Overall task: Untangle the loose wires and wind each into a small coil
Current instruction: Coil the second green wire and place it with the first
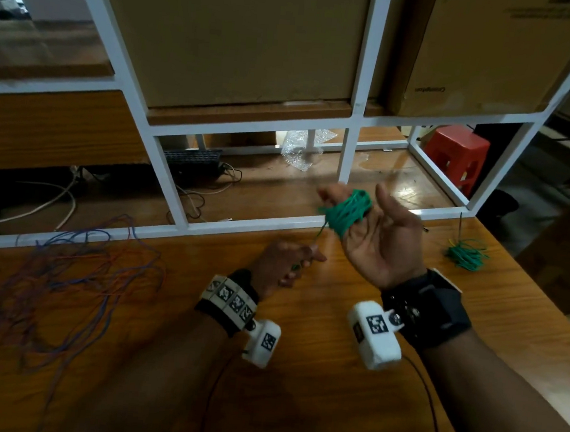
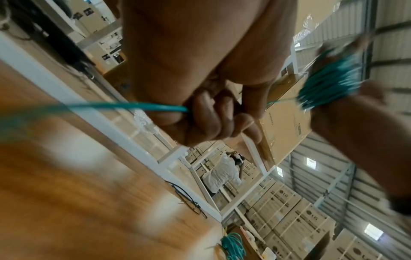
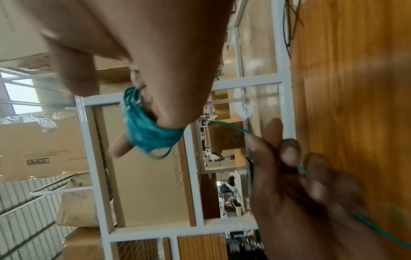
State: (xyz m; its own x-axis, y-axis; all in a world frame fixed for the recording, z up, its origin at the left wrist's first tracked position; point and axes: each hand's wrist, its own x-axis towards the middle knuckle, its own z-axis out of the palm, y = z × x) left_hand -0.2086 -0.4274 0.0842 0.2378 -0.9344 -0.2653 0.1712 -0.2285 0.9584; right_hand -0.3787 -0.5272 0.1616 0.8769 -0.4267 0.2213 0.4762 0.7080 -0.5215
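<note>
A wooden table [image 1: 298, 370] lay beneath both hands, and on it, well to the left of the left hand's fingers, a loose tangle of blue and red wires [image 1: 67, 277] was spread, not yet sorted. Well to the right of the right hand's thumb, a finished green coil [image 1: 466, 255] had been set down on the table. The right hand [image 1: 384, 237] was held palm up, its fingers straight and kept together as a former, the thumb standing apart; the green wire coil [image 1: 348, 212] was wound round those fingers near their tips. The left hand [image 1: 286, 263] was closed in a fist below and left of them, its fingers clamped on the free green strand [image 2: 133, 106], which ran taut up to the coil. It was judged that winding would go best if light, even tension were kept, turns were laid side by side, and the tail was fed through the fist rather than jerked.
</note>
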